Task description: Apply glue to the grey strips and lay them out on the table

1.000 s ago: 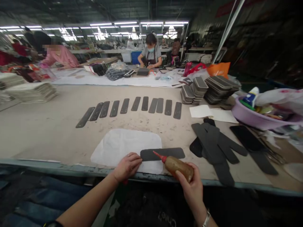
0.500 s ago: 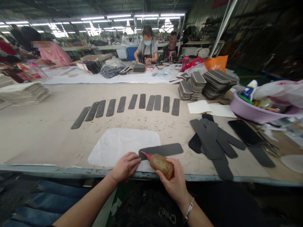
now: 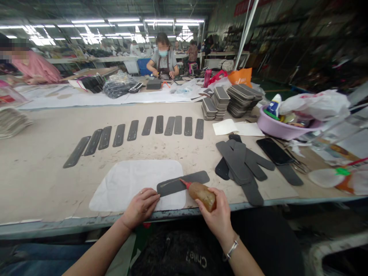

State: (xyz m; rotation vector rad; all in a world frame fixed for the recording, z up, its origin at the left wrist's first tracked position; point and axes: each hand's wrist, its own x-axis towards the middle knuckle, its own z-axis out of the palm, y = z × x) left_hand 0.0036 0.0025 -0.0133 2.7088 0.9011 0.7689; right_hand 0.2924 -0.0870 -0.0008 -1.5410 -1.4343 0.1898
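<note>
Bottle [image 3: 202,196] and strip [image 3: 173,186] are the things I am working with. My right hand [image 3: 217,212] has the bottle tipped over, thumb and fingers closed round its body, and the red nozzle [image 3: 185,184] points left, its tip at about the middle of the strip. My left hand [image 3: 142,207] lies palm down at the strip's left end, fingers together, the tips touching the near corner. The thumb is hidden, so I cannot tell whether I am pinching that corner or only pressing on it.

The strip lies aslant, its left part on the white sheet [image 3: 123,184] and its right end over the bare table [image 3: 51,201]. A thin pale line runs from near the left end to the nozzle — I judge that I am partway through laying a bead of what looks like glue. The right half shows no such line. Carrying on, as I judge it, calls for a light, even squeeze and a steady draw toward the right end, with my left fingers holding the corner against drag.

Beyond the sheet, a row of dark strips [image 3: 119,135] fans across the table, several with shiny streaks. On my right lies a loose pile of dark strips [image 3: 236,163] — a phone [image 3: 274,151] just beside it.
</note>
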